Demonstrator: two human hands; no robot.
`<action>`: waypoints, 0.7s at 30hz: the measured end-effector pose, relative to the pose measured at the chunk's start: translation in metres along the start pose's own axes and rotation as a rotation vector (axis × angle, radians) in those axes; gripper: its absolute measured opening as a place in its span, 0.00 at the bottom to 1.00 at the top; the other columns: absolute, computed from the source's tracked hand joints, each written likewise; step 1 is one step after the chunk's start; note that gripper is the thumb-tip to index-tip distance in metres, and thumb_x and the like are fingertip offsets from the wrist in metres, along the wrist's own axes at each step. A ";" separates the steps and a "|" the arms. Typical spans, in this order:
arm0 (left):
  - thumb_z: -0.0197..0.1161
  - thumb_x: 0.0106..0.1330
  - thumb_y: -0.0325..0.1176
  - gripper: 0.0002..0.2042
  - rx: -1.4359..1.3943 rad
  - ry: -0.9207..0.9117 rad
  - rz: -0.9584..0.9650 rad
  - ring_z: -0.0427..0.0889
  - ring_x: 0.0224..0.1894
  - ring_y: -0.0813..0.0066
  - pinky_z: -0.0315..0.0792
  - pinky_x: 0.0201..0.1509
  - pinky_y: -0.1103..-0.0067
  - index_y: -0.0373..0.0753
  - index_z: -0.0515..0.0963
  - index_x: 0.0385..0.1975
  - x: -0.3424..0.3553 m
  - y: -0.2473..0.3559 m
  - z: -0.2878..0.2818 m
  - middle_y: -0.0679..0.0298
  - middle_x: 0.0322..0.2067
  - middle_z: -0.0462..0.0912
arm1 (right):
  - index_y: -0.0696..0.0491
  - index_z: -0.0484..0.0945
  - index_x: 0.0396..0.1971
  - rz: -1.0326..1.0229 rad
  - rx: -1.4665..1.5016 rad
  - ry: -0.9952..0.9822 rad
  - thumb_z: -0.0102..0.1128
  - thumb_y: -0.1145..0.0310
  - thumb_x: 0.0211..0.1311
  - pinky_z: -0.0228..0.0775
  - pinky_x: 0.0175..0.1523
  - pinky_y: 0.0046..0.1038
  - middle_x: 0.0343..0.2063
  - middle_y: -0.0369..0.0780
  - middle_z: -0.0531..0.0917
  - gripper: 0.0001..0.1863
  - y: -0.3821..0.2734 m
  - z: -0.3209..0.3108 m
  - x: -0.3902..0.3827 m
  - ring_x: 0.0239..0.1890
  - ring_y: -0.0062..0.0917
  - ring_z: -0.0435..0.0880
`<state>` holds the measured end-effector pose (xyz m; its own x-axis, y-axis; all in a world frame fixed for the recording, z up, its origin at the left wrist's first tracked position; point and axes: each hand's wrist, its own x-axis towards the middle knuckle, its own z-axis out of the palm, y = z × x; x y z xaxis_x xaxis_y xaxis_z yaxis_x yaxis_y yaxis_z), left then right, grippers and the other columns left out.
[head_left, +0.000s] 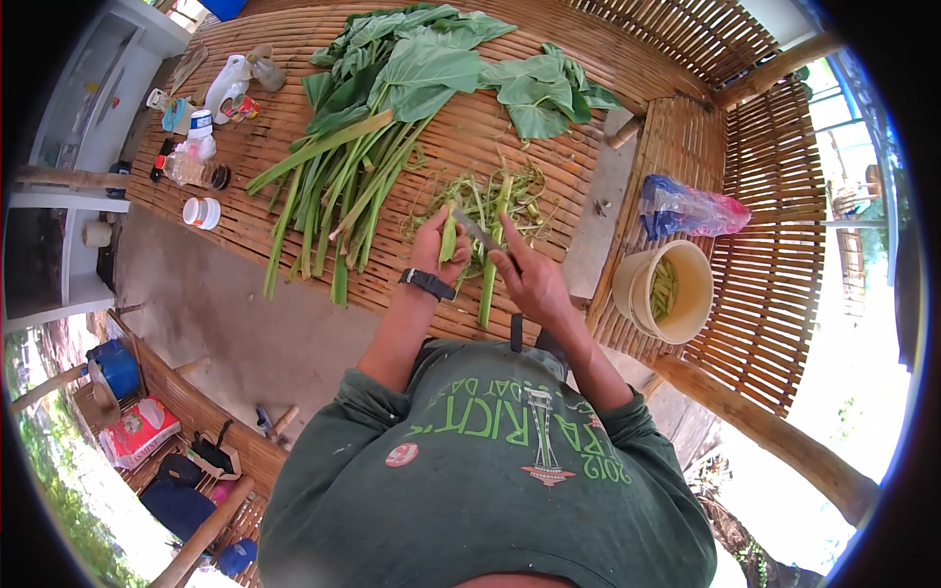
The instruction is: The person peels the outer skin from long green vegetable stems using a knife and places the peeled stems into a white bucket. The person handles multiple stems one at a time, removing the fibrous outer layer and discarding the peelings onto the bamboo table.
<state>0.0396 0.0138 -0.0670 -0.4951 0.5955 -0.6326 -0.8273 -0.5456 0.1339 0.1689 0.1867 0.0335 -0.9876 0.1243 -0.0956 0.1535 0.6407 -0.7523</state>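
My left hand [429,251], with a dark watch on its wrist, is closed around a short piece of green leaf stalk [448,241]. My right hand [536,282] grips a knife [474,228], its blade pointing toward the left hand and close to the piece. The knife's handle is hidden in my fingers. Stringy green peelings [529,209] lie in a heap beyond both hands. A longer pale stalk [488,294] lies beside my right hand, reaching toward the table's near edge. To the left rests a bundle of long stalks [319,211] with big leaves [426,69].
All this lies on a bamboo-slat table [549,162]. Bottles [196,170], a white tub [202,213] and a can [240,108] stand at its left end. On the right bench sit a cream bucket [632,294] holding cut stalk pieces [665,289] and a plastic bag [691,208].
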 end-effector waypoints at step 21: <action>0.49 0.85 0.49 0.16 -0.002 0.036 -0.011 0.65 0.18 0.75 0.64 0.20 0.76 0.42 0.71 0.43 -0.001 -0.010 0.003 0.66 0.24 0.71 | 0.48 0.80 0.67 -0.147 0.371 0.000 0.58 0.60 0.80 0.78 0.43 0.38 0.40 0.44 0.88 0.21 -0.009 0.028 -0.004 0.36 0.39 0.88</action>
<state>0.0478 0.0204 -0.0656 -0.4760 0.5796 -0.6614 -0.8320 -0.5405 0.1251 0.1707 0.1591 0.0227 -0.9982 0.0519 0.0312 -0.0121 0.3344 -0.9424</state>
